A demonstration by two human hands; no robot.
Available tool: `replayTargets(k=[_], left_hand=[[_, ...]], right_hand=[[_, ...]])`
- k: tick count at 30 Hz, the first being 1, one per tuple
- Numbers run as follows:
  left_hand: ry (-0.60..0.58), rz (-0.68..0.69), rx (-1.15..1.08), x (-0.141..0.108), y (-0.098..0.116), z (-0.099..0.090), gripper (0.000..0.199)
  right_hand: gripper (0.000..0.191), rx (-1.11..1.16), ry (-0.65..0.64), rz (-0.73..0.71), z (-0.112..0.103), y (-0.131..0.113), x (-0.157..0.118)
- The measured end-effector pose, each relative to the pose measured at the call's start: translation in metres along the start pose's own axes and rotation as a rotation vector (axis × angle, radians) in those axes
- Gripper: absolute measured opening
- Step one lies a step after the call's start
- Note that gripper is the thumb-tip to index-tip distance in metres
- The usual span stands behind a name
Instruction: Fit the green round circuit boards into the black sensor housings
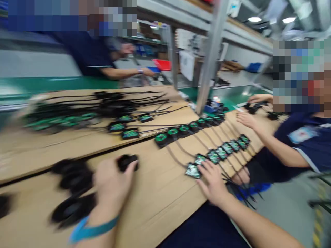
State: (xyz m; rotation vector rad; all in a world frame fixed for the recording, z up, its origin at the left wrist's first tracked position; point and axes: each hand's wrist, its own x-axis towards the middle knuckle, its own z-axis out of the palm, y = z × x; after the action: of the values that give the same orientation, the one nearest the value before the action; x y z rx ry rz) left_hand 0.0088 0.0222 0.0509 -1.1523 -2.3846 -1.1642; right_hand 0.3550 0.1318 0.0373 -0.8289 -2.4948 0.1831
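Note:
My left hand (110, 182), with a blue band at its wrist, is closed on a small black housing (126, 162), thumb along its near side. Motion blur hides the finer shape of that part. Several larger black round parts (71, 206) lie on the cardboard to its left. My right hand (213, 181) lies with fingers spread at the near end of a row of square black cases with green circuit boards (213, 156), its fingertips touching the nearest ones. Thin cables link these cases to a second row of black housings with green rings (172, 132).
Bundles of black cables (111, 106) and more green-board parts lie on the cardboard (157, 186) at the back left. A metal post (208, 58) rises behind the rows. One co-worker's hands (247, 119) are at the right; another co-worker's arm (121, 72) reaches across behind.

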Motion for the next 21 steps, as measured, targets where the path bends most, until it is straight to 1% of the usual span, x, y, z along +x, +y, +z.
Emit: replayTargets(k=[1, 3, 5, 7, 9, 13, 16, 18, 21], left_hand=[[0.016, -0.013, 0.05, -0.003, -0.004, -0.006, 0.049], [0.027, 0.007, 0.085, -0.003, -0.011, -0.008, 0.051], [-0.03, 0.028, 0.099, -0.001, -0.016, -0.002, 0.047], [-0.08, 0.036, 0.096, 0.0, -0.02, 0.002, 0.045], [-0.089, 0.032, 0.087, -0.001, -0.023, 0.004, 0.045], [-0.079, 0.014, 0.087, -0.001, -0.028, 0.003, 0.047], [-0.059, 0.01, 0.1, 0.0, -0.025, 0.0, 0.05], [-0.014, 0.025, 0.112, 0.0, -0.018, -0.002, 0.053], [0.054, 0.122, 0.109, -0.005, -0.003, -0.002, 0.057]], right_hand=[[0.046, -0.003, -0.006, -0.01, -0.001, 0.004, 0.002], [0.04, -0.009, -0.005, -0.049, 0.002, 0.012, 0.007], [0.035, -0.021, 0.007, -0.078, 0.006, 0.016, 0.012], [0.032, -0.033, 0.021, -0.08, 0.008, 0.014, 0.013], [0.034, -0.018, 0.018, -0.067, 0.006, 0.009, 0.011], [0.045, 0.017, -0.022, -0.023, -0.005, -0.001, 0.007], [0.049, -0.069, -0.037, 0.05, -0.012, -0.002, 0.004], [0.054, -0.124, -0.056, 0.122, -0.015, 0.003, 0.002], [0.06, -0.182, -0.084, 0.231, -0.02, 0.017, -0.002]])
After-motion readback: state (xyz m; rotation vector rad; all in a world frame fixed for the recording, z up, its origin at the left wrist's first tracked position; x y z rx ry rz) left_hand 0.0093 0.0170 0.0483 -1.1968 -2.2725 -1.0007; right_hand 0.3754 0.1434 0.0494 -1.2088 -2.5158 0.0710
